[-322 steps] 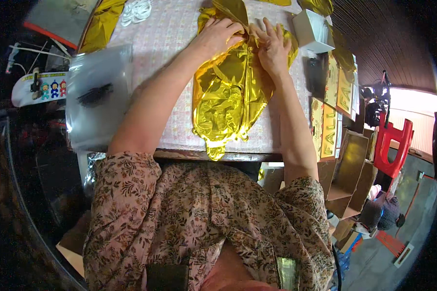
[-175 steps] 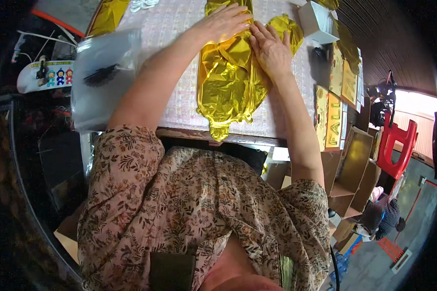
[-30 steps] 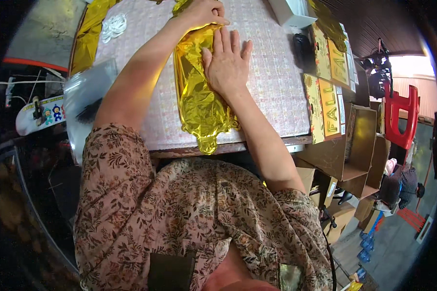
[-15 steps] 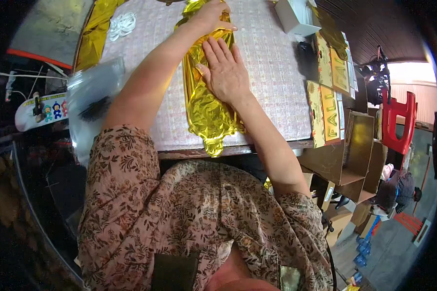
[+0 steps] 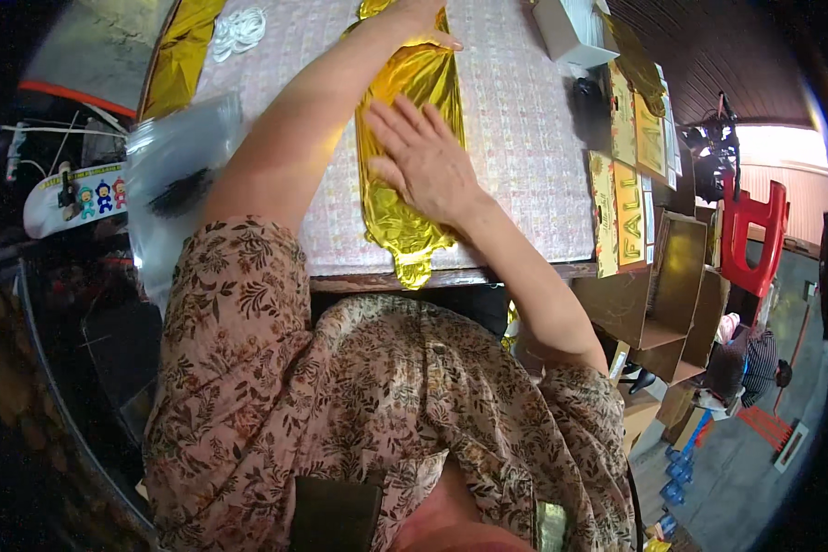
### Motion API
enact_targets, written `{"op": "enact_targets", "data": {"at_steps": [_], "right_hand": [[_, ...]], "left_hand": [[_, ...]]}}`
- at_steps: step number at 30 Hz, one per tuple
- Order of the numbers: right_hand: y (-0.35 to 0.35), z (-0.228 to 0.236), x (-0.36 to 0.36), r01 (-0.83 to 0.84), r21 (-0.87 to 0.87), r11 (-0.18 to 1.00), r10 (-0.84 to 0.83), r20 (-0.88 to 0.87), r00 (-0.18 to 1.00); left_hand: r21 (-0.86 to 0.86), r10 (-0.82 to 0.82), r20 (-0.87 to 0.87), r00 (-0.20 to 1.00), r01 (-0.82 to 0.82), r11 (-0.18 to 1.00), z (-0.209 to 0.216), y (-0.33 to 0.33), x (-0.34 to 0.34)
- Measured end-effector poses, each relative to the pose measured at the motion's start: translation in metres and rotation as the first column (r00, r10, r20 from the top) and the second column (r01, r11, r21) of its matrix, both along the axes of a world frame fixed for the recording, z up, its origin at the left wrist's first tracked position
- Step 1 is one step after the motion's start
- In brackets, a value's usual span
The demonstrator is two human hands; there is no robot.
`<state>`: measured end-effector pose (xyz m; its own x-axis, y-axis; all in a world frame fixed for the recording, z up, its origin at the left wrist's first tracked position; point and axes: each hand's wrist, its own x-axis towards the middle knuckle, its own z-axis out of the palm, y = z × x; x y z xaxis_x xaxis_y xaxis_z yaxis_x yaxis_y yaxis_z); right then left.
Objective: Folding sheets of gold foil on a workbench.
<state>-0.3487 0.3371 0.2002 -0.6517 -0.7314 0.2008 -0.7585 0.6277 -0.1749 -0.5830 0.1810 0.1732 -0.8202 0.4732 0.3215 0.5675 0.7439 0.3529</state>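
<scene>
A deflated gold foil balloon [image 5: 412,87] lies lengthwise on the cloth-covered table [image 5: 515,184], its narrow tab hanging at the near edge. My left hand [image 5: 418,20] rests across the balloon's far part, its thumb stretched out to the right; its other fingers are partly cut off by the upper edge of the picture. Nearer to me, my right hand [image 5: 435,173] is over the balloon's middle, palm down and fingers spread, holding nothing. Whether its palm touches the foil I cannot tell.
Clear plastic bags [image 5: 179,184] lie at the table's left edge, near white rings [image 5: 239,34] and more gold foil [image 5: 177,69]. On the right stand a white box [image 5: 572,37], printed packets [image 5: 627,221] and cardboard boxes [image 5: 676,285]. A red stool [image 5: 754,235] and a person are beyond.
My right hand has moved slightly toward me along the balloon, and its fingers have lifted a little. My left hand has shifted slightly farther away, still across the far part.
</scene>
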Motion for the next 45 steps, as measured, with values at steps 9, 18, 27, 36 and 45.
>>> {"op": "enact_targets", "data": {"at_steps": [9, 18, 27, 36, 45], "right_hand": [[-0.003, 0.023, -0.044, 0.309, -0.465, 0.83, -0.265, 0.159, 0.951], [-0.025, -0.014, -0.024, 0.298, -0.094, 0.95, -0.301, -0.023, 0.953], [-0.022, -0.02, -0.027, 0.315, -0.127, 0.94, -0.325, -0.066, 0.943], [-0.019, -0.03, -0.031, 0.294, -0.161, 0.942, -0.313, -0.111, 0.943], [-0.018, -0.031, -0.034, 0.271, -0.221, 0.937, -0.3, -0.111, 0.947]], "left_hand": [[-0.086, 0.071, 0.016, 0.997, -0.07, 0.994, -0.003, 0.004, -0.011], [-0.053, 0.111, -0.007, 0.994, -0.111, 0.992, 0.004, -0.013, 0.002], [0.378, -0.037, 0.199, 0.979, -0.042, 0.925, 0.04, -0.088, 0.145], [-0.305, 0.128, -0.084, 0.988, -0.148, 0.941, 0.027, -0.073, 0.251], [-0.306, 0.126, -0.087, 0.988, -0.146, 0.941, 0.02, -0.074, 0.254]]}}
